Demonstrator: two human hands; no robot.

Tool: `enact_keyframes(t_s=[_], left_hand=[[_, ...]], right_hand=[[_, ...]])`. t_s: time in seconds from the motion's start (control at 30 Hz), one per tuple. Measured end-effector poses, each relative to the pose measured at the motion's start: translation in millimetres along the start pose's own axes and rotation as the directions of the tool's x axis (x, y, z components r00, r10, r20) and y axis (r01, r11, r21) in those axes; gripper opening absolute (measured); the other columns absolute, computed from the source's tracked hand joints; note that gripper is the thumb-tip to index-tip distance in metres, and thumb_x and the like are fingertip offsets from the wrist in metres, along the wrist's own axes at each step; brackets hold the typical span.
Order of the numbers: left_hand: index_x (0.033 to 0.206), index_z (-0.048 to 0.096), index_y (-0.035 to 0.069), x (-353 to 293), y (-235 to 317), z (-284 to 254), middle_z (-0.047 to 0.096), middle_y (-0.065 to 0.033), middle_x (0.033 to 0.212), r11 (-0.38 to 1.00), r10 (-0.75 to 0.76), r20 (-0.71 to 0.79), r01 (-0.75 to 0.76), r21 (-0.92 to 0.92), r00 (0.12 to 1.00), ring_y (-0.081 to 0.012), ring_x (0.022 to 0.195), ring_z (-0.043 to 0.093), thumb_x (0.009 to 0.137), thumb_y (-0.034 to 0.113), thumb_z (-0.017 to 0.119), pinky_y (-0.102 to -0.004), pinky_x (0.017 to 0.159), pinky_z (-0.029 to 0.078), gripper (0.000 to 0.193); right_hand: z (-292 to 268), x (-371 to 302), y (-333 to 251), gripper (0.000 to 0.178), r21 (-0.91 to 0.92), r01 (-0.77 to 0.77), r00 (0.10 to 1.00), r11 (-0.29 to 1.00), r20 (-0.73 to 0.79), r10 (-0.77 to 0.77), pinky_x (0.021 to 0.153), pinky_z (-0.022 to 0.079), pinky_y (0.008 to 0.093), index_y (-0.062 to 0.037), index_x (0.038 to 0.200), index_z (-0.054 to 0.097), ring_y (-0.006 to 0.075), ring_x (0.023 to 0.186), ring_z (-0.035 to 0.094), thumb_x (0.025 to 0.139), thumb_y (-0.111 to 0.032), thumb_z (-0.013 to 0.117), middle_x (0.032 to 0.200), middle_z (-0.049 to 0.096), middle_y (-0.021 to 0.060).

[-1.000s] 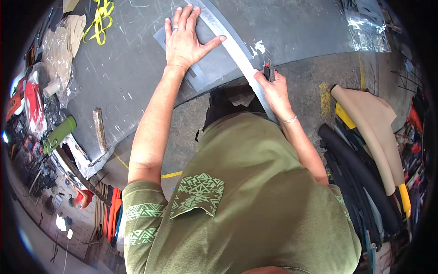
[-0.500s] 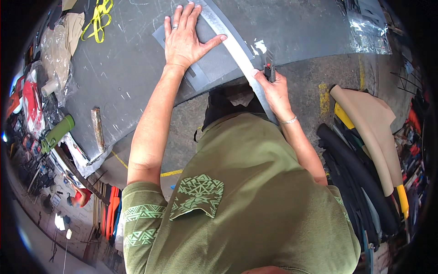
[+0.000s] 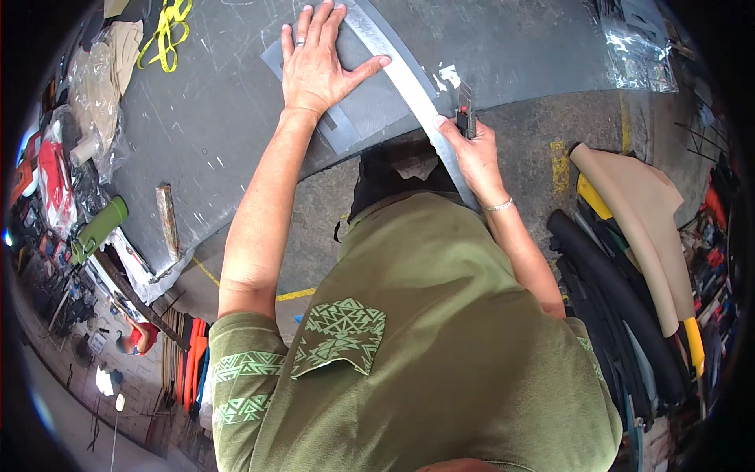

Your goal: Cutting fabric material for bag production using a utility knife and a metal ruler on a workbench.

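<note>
Across grey sheet (image 3: 370, 110), my left hand (image 3: 312, 79) flat, fingers spread, thumb tip on metal straightedge (image 3: 409, 88). Right hand (image 3: 477, 155): fingers curled round cutter (image 3: 465, 122), thumb against straightedge; grip partly hidden. Best, I judge: press evenly so straightedge can't slip, keep left thumb clear of cutter. Sheet on table (image 3: 228, 118) near edge, straightedge jutting past; yellow strap (image 3: 163, 38) farther left.

A beige roll (image 3: 627, 236) lies beside a black roll (image 3: 620, 303) at right.
</note>
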State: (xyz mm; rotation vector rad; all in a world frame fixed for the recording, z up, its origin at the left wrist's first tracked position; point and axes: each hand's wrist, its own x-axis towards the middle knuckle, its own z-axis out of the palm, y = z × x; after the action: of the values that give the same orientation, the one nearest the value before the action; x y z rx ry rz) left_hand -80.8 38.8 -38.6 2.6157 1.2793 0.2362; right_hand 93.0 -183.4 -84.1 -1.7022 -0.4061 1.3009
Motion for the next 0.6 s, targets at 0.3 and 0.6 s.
enact_keyframes(t_s=[0.3,0.6], left_hand=[[0.152,0.042,0.003,0.2,0.7,-1.0,0.042,-0.019,0.159,1.0,-0.013,0.007,0.013,-0.003,1.0,-0.04,0.152,0.03,0.074,0.069,0.077,-0.0596,0.125,0.019,0.109],[0.152,0.042,0.003,-0.2,1.8,-1.0,0.042,-0.0186,0.159,1.0,-0.015,0.006,0.015,0.004,1.0,-0.0399,0.152,0.03,0.074,0.069,0.077,-0.0596,0.125,0.018,0.108]], right_hand=[[0.1,-0.4,0.7,0.019,-0.003,0.015,1.0,1.0,-0.005,-0.015,0.069,0.047,0.0259,-0.0012,0.091,0.075,0.005,0.074,0.055,0.094,-0.02,0.077,0.078,0.066,-0.0049],[-0.8,-1.0,-0.3,0.02,-0.007,0.02,1.0,1.0,0.006,-0.02,0.068,0.046,0.0258,-0.0011,0.091,0.075,0.0047,0.072,0.054,0.094,-0.021,0.078,0.076,0.065,-0.0052]])
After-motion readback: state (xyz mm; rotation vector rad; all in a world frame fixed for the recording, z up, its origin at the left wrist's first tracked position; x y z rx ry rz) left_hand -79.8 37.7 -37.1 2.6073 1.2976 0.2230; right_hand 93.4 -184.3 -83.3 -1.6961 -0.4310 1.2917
